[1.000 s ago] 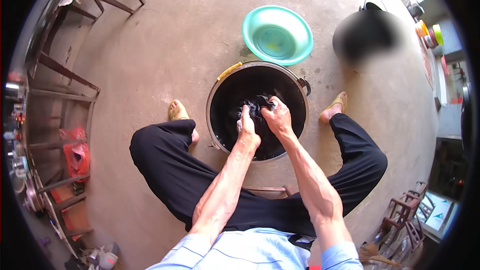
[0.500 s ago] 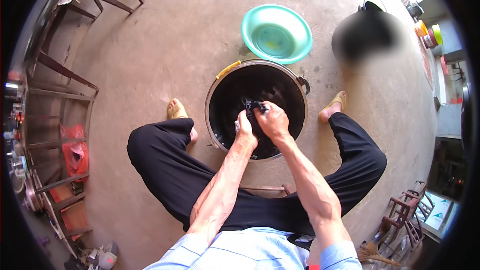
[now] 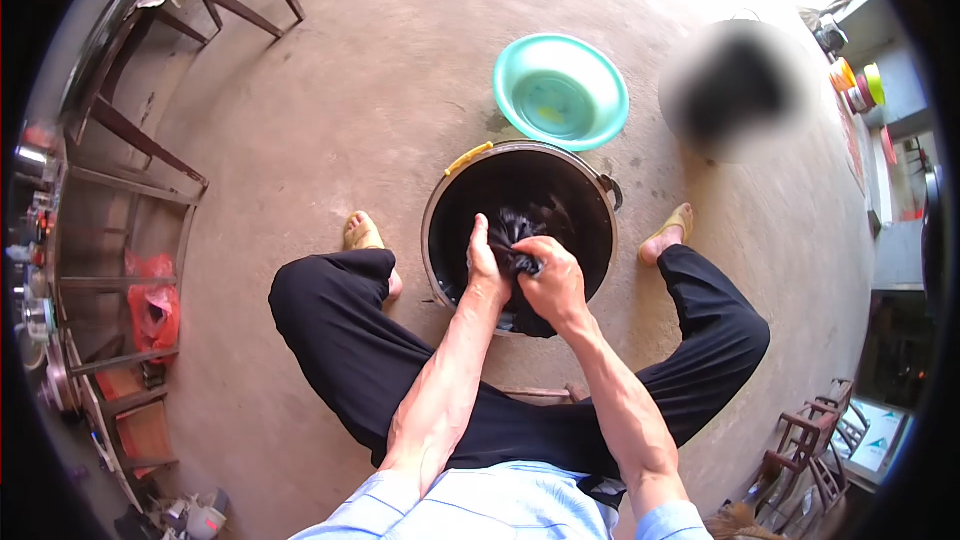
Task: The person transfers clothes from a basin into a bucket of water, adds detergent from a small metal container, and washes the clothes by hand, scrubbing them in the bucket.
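Note:
A wide dark bucket (image 3: 428,240) with a metal rim and a yellow piece on its edge stands on the floor between my feet. Wet black cloth (image 3: 513,230) is bunched between my hands over the dark inside of the bucket. My right hand (image 3: 553,282) grips the cloth with curled fingers. Against the cloth's left side rests my left hand (image 3: 486,262), its thumb pointing up; its other fingers are hidden behind the cloth. Just beyond the bucket sits a green plastic basin (image 3: 560,92).
Wooden furniture (image 3: 140,140) with a red plastic bag (image 3: 153,312) is on the left. At the lower right are small wooden chairs (image 3: 803,440). A blurred dark round shape (image 3: 738,90) is at the upper right. A low stool edge (image 3: 540,393) shows below the bucket.
The view has shifted, so the bucket and basin appear lower. My hands have turned and drawn closer to the bucket's near side, with more black cloth bunched up between them.

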`<state>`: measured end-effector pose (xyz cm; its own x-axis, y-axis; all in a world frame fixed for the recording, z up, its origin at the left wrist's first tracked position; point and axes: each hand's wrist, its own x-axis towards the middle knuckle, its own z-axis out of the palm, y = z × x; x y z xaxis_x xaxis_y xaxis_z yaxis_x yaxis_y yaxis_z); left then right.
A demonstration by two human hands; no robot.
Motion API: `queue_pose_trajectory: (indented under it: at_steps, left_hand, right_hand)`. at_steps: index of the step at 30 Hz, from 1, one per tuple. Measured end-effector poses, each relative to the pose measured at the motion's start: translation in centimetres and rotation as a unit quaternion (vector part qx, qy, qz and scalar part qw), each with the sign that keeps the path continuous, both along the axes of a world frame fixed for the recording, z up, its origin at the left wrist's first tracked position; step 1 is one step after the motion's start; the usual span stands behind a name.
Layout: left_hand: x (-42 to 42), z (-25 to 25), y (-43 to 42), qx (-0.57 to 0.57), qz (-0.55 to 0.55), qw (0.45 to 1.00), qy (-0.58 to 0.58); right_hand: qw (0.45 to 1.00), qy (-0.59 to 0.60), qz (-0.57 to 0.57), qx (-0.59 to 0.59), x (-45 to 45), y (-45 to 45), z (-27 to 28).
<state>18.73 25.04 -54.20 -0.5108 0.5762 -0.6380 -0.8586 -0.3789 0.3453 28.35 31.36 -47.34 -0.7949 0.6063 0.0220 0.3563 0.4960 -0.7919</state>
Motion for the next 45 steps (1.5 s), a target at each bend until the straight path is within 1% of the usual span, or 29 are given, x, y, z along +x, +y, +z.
queue_pose_trajectory:
  at_steps: [2, 3, 4, 6, 9, 10, 12, 14, 15, 16, 17, 18, 20, 22, 23, 24, 26, 28, 29, 30, 33, 34, 36, 37, 38, 40, 42, 44, 45]
  left_hand:
    - [-1.0, -1.8, -1.6, 0.102, -0.068, 0.989, -0.077]
    - [-1.3, -0.4, -1.8, 0.064, -0.079, 0.989, -0.105]
    - [-2.1, -3.4, -2.2, 0.105, -0.081, 0.987, -0.095]
    - [-1.6, -4.6, -1.8, 0.075, -0.078, 0.991, -0.076]
    - [-0.4, -3.5, -2.6, 0.106, -0.057, 0.98, -0.157]
    - [-0.3, -3.7, -2.7, 0.151, -0.046, 0.97, -0.184]
    - [0.0, -4.9, -3.0, 0.265, -0.091, 0.948, -0.151]
    - [0.9, -8.1, -2.2, 0.179, -0.062, 0.978, -0.082]
    - [1.3, -9.8, -1.8, 0.131, -0.051, 0.989, -0.048]
    - [2.7, -6.9, -0.9, 0.001, -0.014, 0.999, -0.029]
    - [2.6, -2.9, 0.5, -0.147, -0.02, 0.983, -0.11]
    - [2.6, -2.0, 1.0, -0.167, 0.006, 0.976, -0.138]
    - [1.8, -1.5, 1.2, -0.135, -0.027, 0.981, -0.135]
    - [1.0, -2.0, 1.1, -0.092, -0.017, 0.987, -0.127]
    - [0.7, -1.8, 0.7, -0.072, -0.024, 0.987, -0.142]
    - [0.5, -1.7, 0.4, -0.011, -0.029, 0.994, -0.102]
    - [0.3, -1.1, -0.1, -0.002, -0.031, 0.989, -0.145]
    - [-0.9, -8.3, -1.5, 0.105, -0.107, 0.984, -0.093]
    - [-1.0, -3.4, -1.3, 0.121, -0.176, 0.972, -0.1]
    - [-1.0, -1.9, -1.9, 0.145, -0.155, 0.968, -0.131]
    - [-0.8, -4.5, -2.8, 0.104, -0.056, 0.98, -0.161]
    - [-0.8, -5.0, -3.5, 0.182, -0.1, 0.966, -0.152]
    - [0.8, -5.6, -3.0, 0.124, -0.068, 0.984, -0.11]
    - [0.3, -8.2, -3.7, 0.243, -0.179, 0.944, -0.131]
    - [1.4, -7.0, -2.6, -0.053, -0.085, 0.993, -0.054]
    - [1.8, -4.1, 0.5, -0.142, -0.024, 0.983, -0.111]
    - [2.5, -2.1, 1.4, -0.212, -0.021, 0.977, 0.028]
    - [1.4, -0.5, 1.7, -0.213, -0.011, 0.977, -0.008]
    - [0.7, 1.8, 1.4, -0.199, -0.007, 0.98, -0.003]
  right_hand:
    - [0.996, 0.003, 0.077, 0.049, 0.2, -1.3, 2.2]
    - [0.993, -0.007, 0.098, 0.068, 0.5, -2.0, 2.8]
    - [0.989, -0.018, 0.119, 0.087, 0.9, -2.6, 3.0]
    - [0.988, -0.024, 0.13, 0.081, 1.4, -2.8, 2.9]
    - [0.981, -0.063, 0.161, 0.082, 1.5, -3.1, 3.5]
    - [0.981, -0.066, 0.164, 0.079, 1.4, -3.4, 3.2]
    - [0.977, -0.043, 0.173, 0.118, 0.8, -3.8, 2.6]
    - [0.985, -0.018, 0.116, 0.124, -0.8, -2.5, 0.2]
    - [0.99, 0.03, 0.042, 0.131, -2.1, -1.6, -1.7]
    - [0.991, -0.008, -0.006, 0.13, -3.2, 0.0, -2.7]
    - [0.985, -0.137, -0.039, 0.1, -4.1, 1.9, -4.5]
    - [0.98, -0.177, -0.06, 0.068, -4.4, 3.3, -4.6]
    - [0.987, -0.153, -0.057, -0.007, -3.9, 4.7, -4.2]
    - [0.985, -0.106, -0.043, -0.132, -2.6, 6.2, -4.6]
    - [0.965, -0.102, -0.034, -0.241, -2.1, 6.5, -2.2]
    - [0.978, -0.08, -0.032, -0.19, -1.4, 6.3, -2.2]
    - [0.991, -0.001, 0.109, -0.082, -0.2, 5.4, -1.9]
    - [0.984, 0.016, 0.169, -0.045, 0.4, 2.2, 0.8]
    - [0.982, -0.002, 0.186, -0.027, 1.0, 0.4, 0.7]
    - [0.988, -0.027, 0.148, -0.034, 1.0, -1.3, 1.6]
    - [0.99, 0.001, 0.14, 0.008, 1.0, -3.1, 1.4]
    - [0.991, -0.001, 0.136, 0.001, 0.8, -3.7, 1.2]
    - [0.995, -0.006, 0.088, 0.051, 0.1, -3.5, 0.5]
    - [0.996, 0.045, 0.046, 0.054, -0.3, -3.0, -1.6]
    - [0.997, 0.065, -0.02, 0.039, -0.6, -2.0, -3.1]
    - [0.989, -0.113, -0.099, -0.005, -1.5, 1.8, -5.7]
    - [0.976, -0.188, -0.083, -0.066, -1.3, 4.6, -6.1]
    - [0.985, -0.033, -0.042, -0.166, -0.1, 5.2, -4.5]
    - [0.968, -0.026, -0.014, -0.249, 0.6, 5.4, -3.4]
